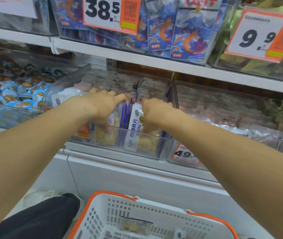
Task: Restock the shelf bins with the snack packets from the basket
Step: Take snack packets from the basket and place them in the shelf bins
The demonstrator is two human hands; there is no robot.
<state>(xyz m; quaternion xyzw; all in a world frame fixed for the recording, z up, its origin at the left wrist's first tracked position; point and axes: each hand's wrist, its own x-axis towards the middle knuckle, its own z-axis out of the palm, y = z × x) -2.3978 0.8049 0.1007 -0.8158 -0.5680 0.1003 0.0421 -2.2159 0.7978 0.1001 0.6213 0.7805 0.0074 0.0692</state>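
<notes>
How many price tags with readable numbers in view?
3. The 38.5 tag hangs upper centre, the 9.9 tag upper right, the 49 tag lower right, partly behind the right arm. Others may be hidden.

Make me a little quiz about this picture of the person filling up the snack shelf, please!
1. True or false: both hands are inside the clear bin on the middle shelf.
2. Which number is on the price tag above the hands? A) 38.5 B) 12.0 C) 5.5
3. Fill in: the white basket at the bottom has ____ handles.

Key:
1. True. The left hand and the right hand both reach in among the white and blue snack packets.
2. A. The 9.9 tag hangs further right.
3. Orange. A few packets still lie in the basket.
</notes>
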